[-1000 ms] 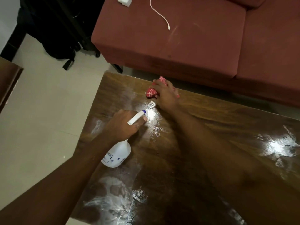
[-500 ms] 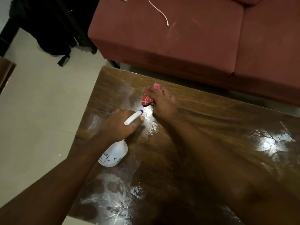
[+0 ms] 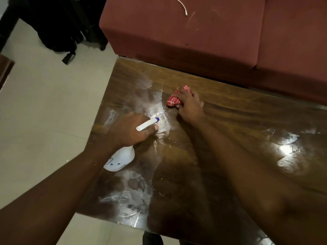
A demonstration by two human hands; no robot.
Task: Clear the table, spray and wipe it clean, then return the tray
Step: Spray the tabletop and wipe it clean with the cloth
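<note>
My left hand (image 3: 128, 129) grips the neck of a white spray bottle (image 3: 120, 160) with a blue-tipped nozzle, held tilted over the left part of the dark wooden table (image 3: 247, 124). The nozzle points at a wet, shiny patch on the tabletop. My right hand (image 3: 190, 105) holds a bunched red-and-white checked cloth (image 3: 174, 100) pressed on the table just beyond that patch. Wet streaks and white smears show on the left and near parts of the tabletop. No tray is in view.
A maroon sofa (image 3: 203, 32) stands right behind the table's far edge, with a white cable (image 3: 182, 6) on its seat. A black bag (image 3: 56, 32) sits on the pale tiled floor (image 3: 44, 103) at the upper left. Dark wooden furniture edge (image 3: 5, 68) at far left.
My right hand has drawn the cloth back toward me and a little right across the table. The left hand keeps holding the spray bottle in about the same spot.
</note>
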